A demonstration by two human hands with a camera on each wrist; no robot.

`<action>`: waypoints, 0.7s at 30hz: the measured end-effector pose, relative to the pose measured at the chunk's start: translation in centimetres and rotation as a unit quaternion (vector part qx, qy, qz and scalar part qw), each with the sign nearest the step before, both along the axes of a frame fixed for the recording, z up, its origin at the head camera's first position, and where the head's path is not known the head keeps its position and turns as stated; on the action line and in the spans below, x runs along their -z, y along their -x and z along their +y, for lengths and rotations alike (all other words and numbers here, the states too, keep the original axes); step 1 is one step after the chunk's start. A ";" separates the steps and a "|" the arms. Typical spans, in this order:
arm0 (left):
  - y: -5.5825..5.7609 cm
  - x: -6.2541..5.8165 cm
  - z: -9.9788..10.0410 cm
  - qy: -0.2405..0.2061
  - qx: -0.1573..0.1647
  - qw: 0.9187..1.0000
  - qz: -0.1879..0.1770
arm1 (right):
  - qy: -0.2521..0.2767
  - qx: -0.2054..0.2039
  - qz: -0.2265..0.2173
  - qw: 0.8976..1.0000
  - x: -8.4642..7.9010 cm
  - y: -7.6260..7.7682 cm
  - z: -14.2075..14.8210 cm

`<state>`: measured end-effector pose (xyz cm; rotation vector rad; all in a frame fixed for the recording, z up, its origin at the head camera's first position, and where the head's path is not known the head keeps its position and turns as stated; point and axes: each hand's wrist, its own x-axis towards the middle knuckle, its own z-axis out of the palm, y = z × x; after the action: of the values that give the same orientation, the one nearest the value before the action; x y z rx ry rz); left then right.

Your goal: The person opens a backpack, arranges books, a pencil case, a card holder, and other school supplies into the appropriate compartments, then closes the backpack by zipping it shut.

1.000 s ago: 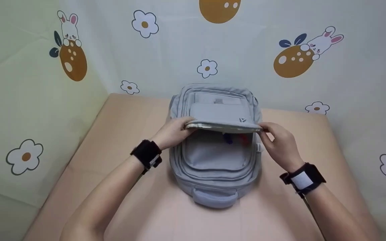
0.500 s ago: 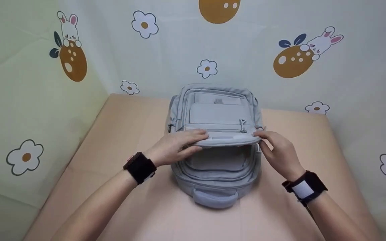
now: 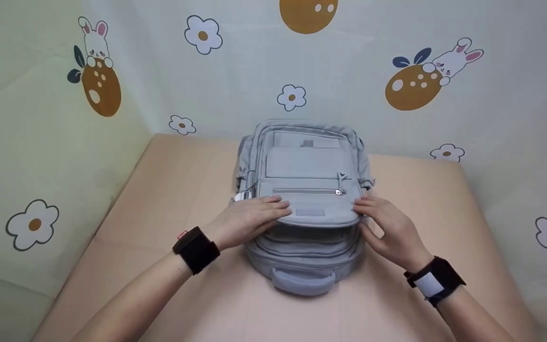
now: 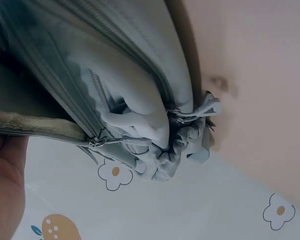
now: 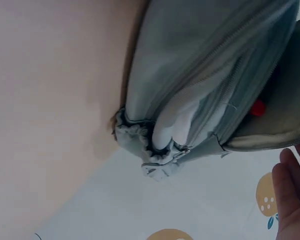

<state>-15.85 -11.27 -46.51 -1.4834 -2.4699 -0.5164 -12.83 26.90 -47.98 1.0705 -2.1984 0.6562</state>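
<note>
A light grey backpack (image 3: 309, 164) lies on its back, its carry handle (image 3: 304, 281) towards me. Its front pocket flap (image 3: 323, 219) is half lowered, with a dark gap beneath its near edge. My left hand (image 3: 249, 221) rests on the flap's left side, fingers straight. At the right edge my right hand (image 3: 393, 230) touches the flap with extended fingers, thumb apart below. Inside the pocket a small red thing (image 5: 258, 108) shows in the right wrist view. An unzipped zipper (image 4: 45, 132) edges the flap in the left wrist view.
The backpack lies on a pinkish-beige table (image 3: 183, 166). A pale cloth (image 3: 245, 66) printed with flowers and rabbits hangs behind it and along both sides. Side pockets with gathered edges (image 5: 132, 135) and zipper pulls (image 4: 202, 107) stick out at the bag's sides.
The raised flap has come down towards me, covering most of the pocket opening. My left hand moved from its edge onto its top. My right hand's pinch loosened into straighter fingers.
</note>
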 end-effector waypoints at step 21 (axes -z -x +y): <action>-0.2 1.8 -0.1 0.014 0.016 0.999 0.025 | -0.065 -0.010 0.021 0.998 2.7 -0.5 -0.6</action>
<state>-15.70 -11.38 -48.36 -1.5297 -2.4279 -0.4457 -12.37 26.26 -50.69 1.1611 -2.2213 0.5006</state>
